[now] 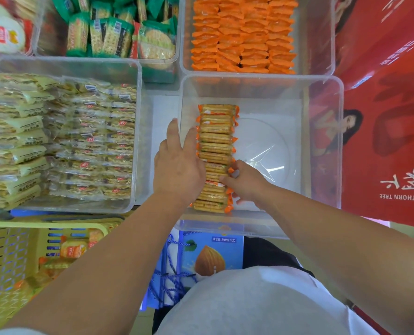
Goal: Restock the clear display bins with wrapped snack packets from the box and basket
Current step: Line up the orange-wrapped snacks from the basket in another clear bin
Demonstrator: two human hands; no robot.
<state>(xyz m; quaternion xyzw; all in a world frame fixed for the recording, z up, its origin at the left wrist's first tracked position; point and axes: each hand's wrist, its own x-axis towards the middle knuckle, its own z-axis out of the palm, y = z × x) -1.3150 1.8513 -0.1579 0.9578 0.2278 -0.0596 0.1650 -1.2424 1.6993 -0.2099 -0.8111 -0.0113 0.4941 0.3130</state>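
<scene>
A row of orange-wrapped cracker packets (216, 139) stands on edge along the left side of a clear bin (322, 151). My left hand (178, 163) lies flat against the row's left side, fingers straight and pointing away from me. My right hand (246, 181) touches the right side of the row near its front end, its fingertips on the packets. The two hands flank the row. A yellow basket (10, 257) at the lower left holds a few more orange packets (74, 249).
Full clear bins surround the one in use: pale yellow packets (56, 141) at the left, green packets (109, 32) behind, orange packets (243, 35) at the back right. Red gift boxes (389, 131) stand at the right. A blue carton (212, 255) sits below the bin.
</scene>
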